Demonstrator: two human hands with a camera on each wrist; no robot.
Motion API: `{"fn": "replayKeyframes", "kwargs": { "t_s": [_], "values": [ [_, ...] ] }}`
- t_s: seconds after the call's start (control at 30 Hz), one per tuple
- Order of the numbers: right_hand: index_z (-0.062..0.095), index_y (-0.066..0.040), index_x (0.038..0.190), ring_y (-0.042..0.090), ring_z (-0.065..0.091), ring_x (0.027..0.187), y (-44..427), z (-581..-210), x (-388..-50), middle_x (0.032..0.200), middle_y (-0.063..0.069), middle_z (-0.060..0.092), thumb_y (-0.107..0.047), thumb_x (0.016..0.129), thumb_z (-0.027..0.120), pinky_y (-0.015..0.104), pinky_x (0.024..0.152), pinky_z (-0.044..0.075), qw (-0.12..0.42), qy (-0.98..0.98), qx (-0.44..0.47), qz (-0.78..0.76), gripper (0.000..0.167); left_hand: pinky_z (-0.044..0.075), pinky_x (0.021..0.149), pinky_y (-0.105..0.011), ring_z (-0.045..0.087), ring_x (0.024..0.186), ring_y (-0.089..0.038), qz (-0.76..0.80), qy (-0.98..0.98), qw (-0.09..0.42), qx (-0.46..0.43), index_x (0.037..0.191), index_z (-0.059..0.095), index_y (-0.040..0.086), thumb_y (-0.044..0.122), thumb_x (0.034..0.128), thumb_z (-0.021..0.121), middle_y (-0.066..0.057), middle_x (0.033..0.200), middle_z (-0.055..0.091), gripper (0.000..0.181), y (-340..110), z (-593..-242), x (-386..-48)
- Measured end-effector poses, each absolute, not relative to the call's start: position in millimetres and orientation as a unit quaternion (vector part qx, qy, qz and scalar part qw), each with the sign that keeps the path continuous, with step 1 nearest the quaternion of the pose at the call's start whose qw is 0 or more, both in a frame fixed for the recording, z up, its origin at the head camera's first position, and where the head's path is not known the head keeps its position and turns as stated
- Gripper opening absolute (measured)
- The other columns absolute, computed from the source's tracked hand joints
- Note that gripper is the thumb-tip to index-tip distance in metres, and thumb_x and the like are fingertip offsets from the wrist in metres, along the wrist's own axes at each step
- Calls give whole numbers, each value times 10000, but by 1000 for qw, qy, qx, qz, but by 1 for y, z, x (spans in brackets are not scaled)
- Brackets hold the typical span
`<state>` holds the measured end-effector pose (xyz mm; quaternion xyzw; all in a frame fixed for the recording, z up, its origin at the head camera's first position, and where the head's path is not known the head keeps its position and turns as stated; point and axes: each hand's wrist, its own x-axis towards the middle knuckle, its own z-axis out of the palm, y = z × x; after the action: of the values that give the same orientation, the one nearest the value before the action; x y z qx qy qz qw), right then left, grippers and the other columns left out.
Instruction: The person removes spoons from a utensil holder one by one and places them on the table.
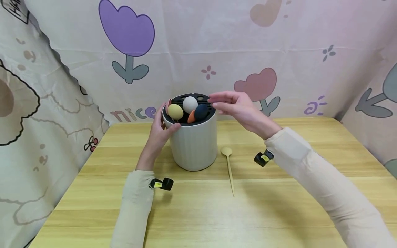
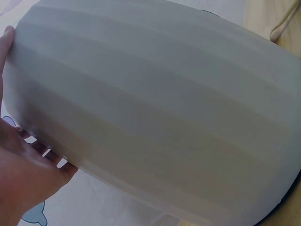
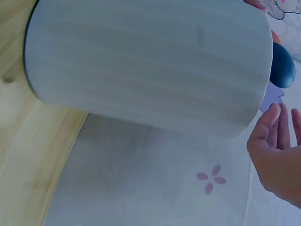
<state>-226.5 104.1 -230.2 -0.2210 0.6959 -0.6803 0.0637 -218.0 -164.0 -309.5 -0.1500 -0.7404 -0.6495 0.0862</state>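
Note:
A white ribbed canister (image 1: 194,148) with a black slotted top stands upright on the table. Out of its top show a white round head (image 1: 190,104), a yellow one (image 1: 175,112), a dark blue one (image 1: 201,112) and bits of orange and pink. The left hand (image 1: 156,136) grips the canister's left side, thumb at the front rim, fingers behind; the left wrist view shows the ribbed wall (image 2: 155,103) beside this hand (image 2: 28,174). Over the right rim is the right hand (image 1: 237,108), fingers extended and nearly together; the right wrist view shows it (image 3: 277,155) near the dark blue head (image 3: 282,66).
A yellow spoon (image 1: 229,168) lies on the wooden table (image 1: 198,213), right of the canister and in front of it, its round end toward the back. Behind the table hangs a printed cloth (image 1: 192,41) with flowers, and more cloth covers both sides.

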Motion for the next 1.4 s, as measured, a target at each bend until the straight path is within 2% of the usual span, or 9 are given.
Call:
{"fn": "replayKeyframes", "kwargs": {
  "t_s": [0.1, 0.23, 0.33, 0.47, 0.7, 0.93, 1.17, 1.4],
  "values": [
    [559, 100, 1271, 205, 593, 1087, 100, -229, -229, 1183, 138, 644, 9, 923, 615, 284, 822, 515, 75, 695, -216, -682, 364, 153, 1145, -502, 196, 1434, -240, -649, -742, 81, -145, 1551, 175, 182, 462, 836, 702, -29, 1579, 204, 930, -163, -311, -218],
    [590, 68, 1259, 187, 587, 1080, 98, -226, -230, 1176, 107, 657, -50, 931, 630, 270, 765, 510, 79, 718, -211, -659, 351, 157, 1144, -499, 198, 1433, -242, -648, -744, 81, -144, 1552, 171, 190, 382, 859, 672, -27, 1580, 199, 876, -162, -311, -219],
    [612, 32, 1254, 185, 576, 1066, 97, -223, -231, 1179, 83, 661, -86, 927, 650, 262, 730, 492, 86, 729, -215, -644, 350, 144, 1148, -496, 190, 1435, -239, -651, -740, 82, -148, 1551, 170, 181, 479, 828, 700, -31, 1579, 198, 945, -162, -310, -219],
    [620, 26, 1248, 185, 569, 1035, 94, -221, -232, 1186, 82, 657, -78, 921, 655, 263, 723, 488, 98, 732, -223, -636, 345, 129, 1151, -495, 178, 1438, -238, -656, -735, 81, -151, 1551, 162, 163, 607, 742, 743, -37, 1581, 192, 1090, -163, -310, -219],
    [623, 6, 1252, 167, 585, 977, 89, -223, -234, 1184, 94, 654, -59, 901, 668, 276, 734, 494, 115, 742, -223, -622, 361, 149, 1148, -492, 182, 1439, -231, -652, -740, 80, -146, 1552, 159, 169, 537, 787, 735, -24, 1584, 187, 1026, -165, -310, -219],
    [634, -38, 1251, 157, 606, 863, 88, -227, -235, 1131, 97, 672, -35, 862, 705, 283, 731, 493, 123, 757, -227, -600, 395, 155, 1147, -490, 198, 1432, -233, -651, -740, 84, -147, 1549, 172, 164, 621, 741, 735, -38, 1579, 200, 1086, -165, -311, -218],
    [651, -33, 1218, 178, 614, 909, 90, -228, -236, 1075, 102, 679, -13, 859, 704, 293, 734, 505, 124, 755, -236, -599, 363, 162, 1146, -490, 204, 1428, -237, -651, -739, 85, -152, 1547, 176, 158, 708, 664, 734, -46, 1575, 203, 1181, -165, -311, -219],
    [670, -39, 1175, 173, 595, 827, 91, -227, -238, 1044, 101, 687, -15, 863, 703, 280, 714, 501, 134, 753, -239, -598, 315, 136, 1148, -502, 186, 1435, -237, -652, -736, 88, -157, 1548, 179, 159, 707, 666, 734, -43, 1578, 197, 1177, -165, -310, -218]
  ]
}}
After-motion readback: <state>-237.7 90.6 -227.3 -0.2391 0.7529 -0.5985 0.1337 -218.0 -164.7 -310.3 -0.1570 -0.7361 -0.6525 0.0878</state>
